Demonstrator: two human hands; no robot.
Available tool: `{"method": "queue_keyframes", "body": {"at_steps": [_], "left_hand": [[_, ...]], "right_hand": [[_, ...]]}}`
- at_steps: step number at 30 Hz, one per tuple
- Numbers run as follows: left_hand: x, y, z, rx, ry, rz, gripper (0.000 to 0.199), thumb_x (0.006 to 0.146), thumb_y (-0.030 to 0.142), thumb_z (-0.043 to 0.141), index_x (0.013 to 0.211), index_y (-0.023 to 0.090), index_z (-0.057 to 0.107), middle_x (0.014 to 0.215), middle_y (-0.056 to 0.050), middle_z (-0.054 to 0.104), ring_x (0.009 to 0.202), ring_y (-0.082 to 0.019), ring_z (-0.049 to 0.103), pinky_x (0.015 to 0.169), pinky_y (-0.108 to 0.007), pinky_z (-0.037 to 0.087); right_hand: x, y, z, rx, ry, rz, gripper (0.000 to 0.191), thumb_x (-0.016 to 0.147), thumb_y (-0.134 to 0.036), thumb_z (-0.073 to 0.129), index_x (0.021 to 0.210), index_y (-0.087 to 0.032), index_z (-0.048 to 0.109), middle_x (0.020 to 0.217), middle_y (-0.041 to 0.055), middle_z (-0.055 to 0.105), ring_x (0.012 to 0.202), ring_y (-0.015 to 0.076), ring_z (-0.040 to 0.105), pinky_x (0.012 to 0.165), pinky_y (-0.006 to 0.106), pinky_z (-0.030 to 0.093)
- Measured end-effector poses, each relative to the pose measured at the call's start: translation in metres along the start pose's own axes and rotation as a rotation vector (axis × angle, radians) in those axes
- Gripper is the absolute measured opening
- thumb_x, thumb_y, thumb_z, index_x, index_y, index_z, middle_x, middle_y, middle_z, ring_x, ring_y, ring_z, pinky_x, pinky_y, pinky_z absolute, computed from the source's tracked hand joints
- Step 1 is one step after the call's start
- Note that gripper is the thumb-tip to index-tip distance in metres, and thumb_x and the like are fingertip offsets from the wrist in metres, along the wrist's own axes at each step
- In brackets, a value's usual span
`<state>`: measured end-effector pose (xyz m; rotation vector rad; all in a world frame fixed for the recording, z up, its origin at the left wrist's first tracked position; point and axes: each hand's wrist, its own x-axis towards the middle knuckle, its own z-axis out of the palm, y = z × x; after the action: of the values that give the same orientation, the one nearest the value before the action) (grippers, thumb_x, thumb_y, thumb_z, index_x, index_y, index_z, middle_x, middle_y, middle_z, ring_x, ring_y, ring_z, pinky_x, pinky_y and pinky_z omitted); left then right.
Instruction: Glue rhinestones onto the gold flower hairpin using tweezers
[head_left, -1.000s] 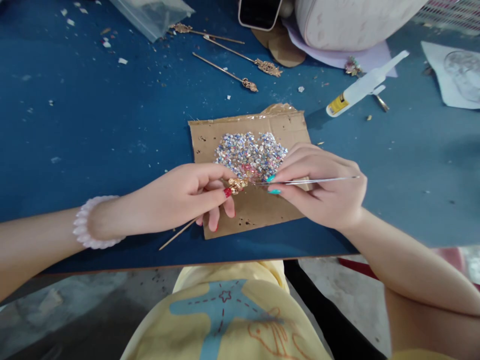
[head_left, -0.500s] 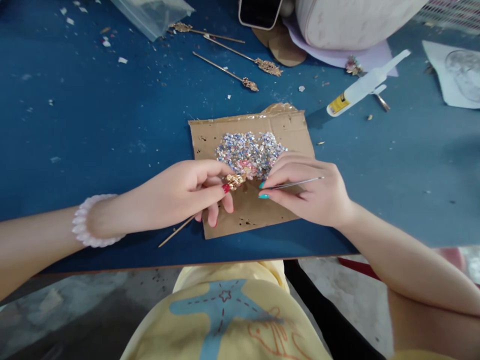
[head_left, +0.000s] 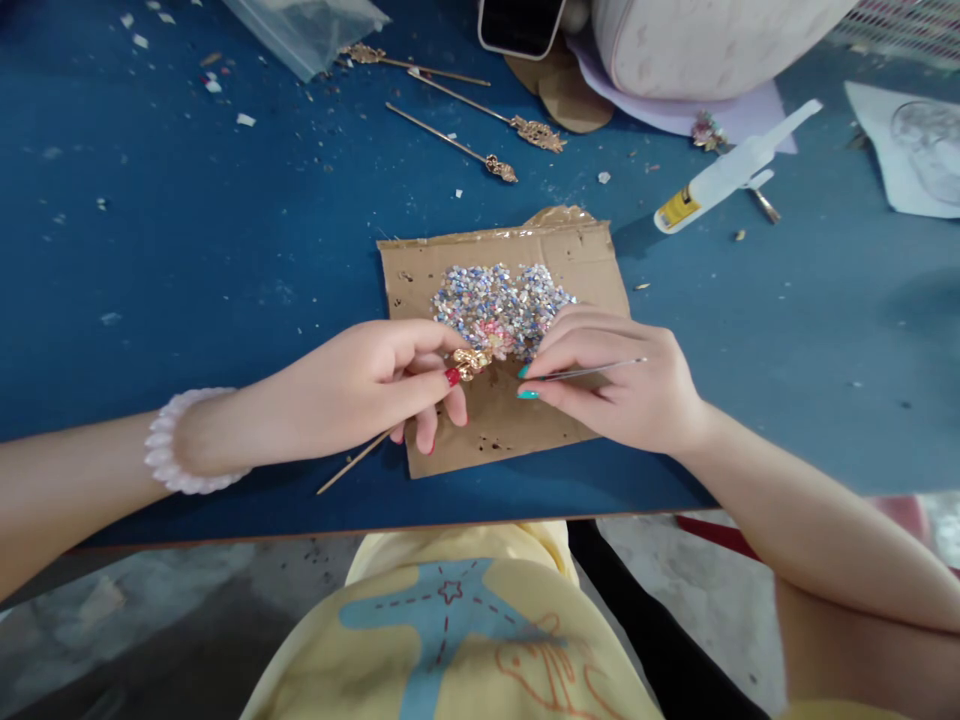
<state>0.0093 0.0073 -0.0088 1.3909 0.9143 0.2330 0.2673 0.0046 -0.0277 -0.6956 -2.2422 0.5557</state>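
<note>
My left hand [head_left: 375,385] pinches a gold hairpin [head_left: 471,363] by its ornate head, between thumb and forefinger. A pink flower shows at the head's far end, and the pin's shaft comes out below the hand toward the table edge. In the fingertips of my right hand [head_left: 611,375] is a thin metal tool [head_left: 592,370], its tip hidden or too fine to make out. Both hands are over a piece of cardboard [head_left: 510,440]. Small blue, white and pinkish chips [head_left: 487,295] lie spread on it, just beyond the hairpin.
Several gold hairpins [head_left: 480,155] lie farther back. At the right a glue bottle [head_left: 697,195] rests near a small flowered piece [head_left: 706,130]. A phone [head_left: 519,25], a pale pouch [head_left: 697,45] and a plastic bag [head_left: 307,30] line the far side. A printed paper [head_left: 911,150] is far right.
The metal tool in my right hand has tilted very slightly. Otherwise both hands and the hairpin stay in place.
</note>
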Motion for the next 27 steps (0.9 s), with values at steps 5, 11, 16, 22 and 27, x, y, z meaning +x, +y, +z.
{"method": "queue_keyframes", "body": {"at_steps": [5,11,16,22,27], "left_hand": [[0.0004,0.0003,-0.0003,0.001,0.004,-0.012,0.009,0.103,0.020,0.049,0.105,0.021,0.058,0.087,0.002,0.077,0.058,-0.007,0.071,0.049,-0.014,0.054],[0.0014,0.0002,-0.0005,-0.002,0.004,-0.003,0.009,0.102,0.020,0.049,0.105,0.020,0.058,0.086,0.002,0.077,0.058,-0.007,0.072,0.048,-0.013,0.054],[0.0021,-0.0012,0.0001,-0.005,0.013,0.008,0.009,0.102,0.019,0.050,0.106,0.020,0.058,0.086,0.002,0.077,0.058,-0.007,0.072,0.047,-0.013,0.053],[0.0008,-0.0011,0.0001,0.000,0.012,0.002,0.010,0.102,0.020,0.049,0.105,0.020,0.059,0.086,0.002,0.077,0.058,-0.007,0.072,0.048,-0.013,0.054],[0.0005,-0.0006,0.0003,0.005,0.012,-0.002,0.010,0.102,0.020,0.050,0.105,0.020,0.059,0.086,0.002,0.077,0.058,-0.007,0.072,0.048,-0.013,0.054]], "right_hand": [[-0.0004,-0.0001,-0.0012,-0.020,-0.001,0.003,0.014,0.092,-0.016,0.073,0.083,-0.022,0.064,0.071,-0.0005,0.068,0.069,0.0154,0.063,0.069,0.033,0.054],[-0.0004,0.0002,-0.0009,-0.025,-0.006,0.006,0.013,0.092,-0.016,0.073,0.083,-0.020,0.065,0.071,-0.0001,0.068,0.070,0.0156,0.064,0.070,0.033,0.055],[-0.0007,-0.0008,-0.0014,-0.025,-0.013,0.019,0.014,0.093,-0.017,0.072,0.082,-0.020,0.064,0.070,0.0001,0.067,0.070,0.0159,0.063,0.070,0.033,0.054],[-0.0012,-0.0007,-0.0009,-0.029,-0.012,0.020,0.014,0.093,-0.017,0.072,0.082,-0.020,0.064,0.070,-0.0008,0.066,0.070,0.0157,0.063,0.070,0.034,0.055],[-0.0019,-0.0010,-0.0006,-0.026,-0.008,0.023,0.014,0.093,-0.017,0.072,0.082,-0.021,0.064,0.070,-0.0006,0.066,0.070,0.0159,0.062,0.071,0.035,0.055]]}}
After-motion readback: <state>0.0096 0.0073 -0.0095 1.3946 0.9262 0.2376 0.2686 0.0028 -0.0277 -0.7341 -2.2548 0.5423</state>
